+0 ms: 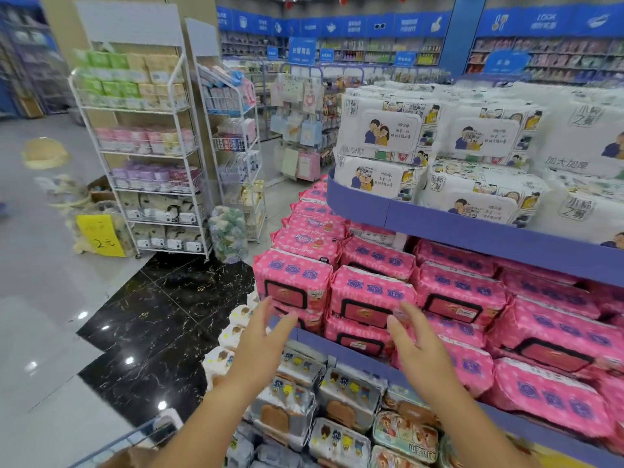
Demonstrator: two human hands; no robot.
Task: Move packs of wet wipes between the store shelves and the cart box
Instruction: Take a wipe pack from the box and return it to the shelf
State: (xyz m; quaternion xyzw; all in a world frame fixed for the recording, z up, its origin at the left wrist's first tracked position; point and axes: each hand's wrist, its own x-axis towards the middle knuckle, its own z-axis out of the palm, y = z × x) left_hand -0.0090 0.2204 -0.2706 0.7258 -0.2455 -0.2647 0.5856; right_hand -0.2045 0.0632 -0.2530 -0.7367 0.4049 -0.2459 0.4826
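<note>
Pink wet wipe packs point(369, 295) fill the middle shelf point(341, 344), stacked in rows. White packs with cartoon prints point(385, 130) sit on the top shelf point(439, 221). Grey and multicoloured packs point(351, 393) lie on the lowest level. My left hand point(261, 336) and my right hand point(417, 342) are both raised in front of the pink packs with fingers spread, holding nothing. The pink pack at the shelf's front left corner point(292, 282) lies just beyond my left fingertips. A corner of the cart point(135, 434) shows at the bottom left; its box is mostly hidden.
A white wire rack point(148, 146) of tissue packs stands to the left, with a second rack point(233, 136) behind it. A bag of sponges point(228, 233) and a yellow price sign point(101, 234) sit on the floor. The aisle floor is grey and black tile.
</note>
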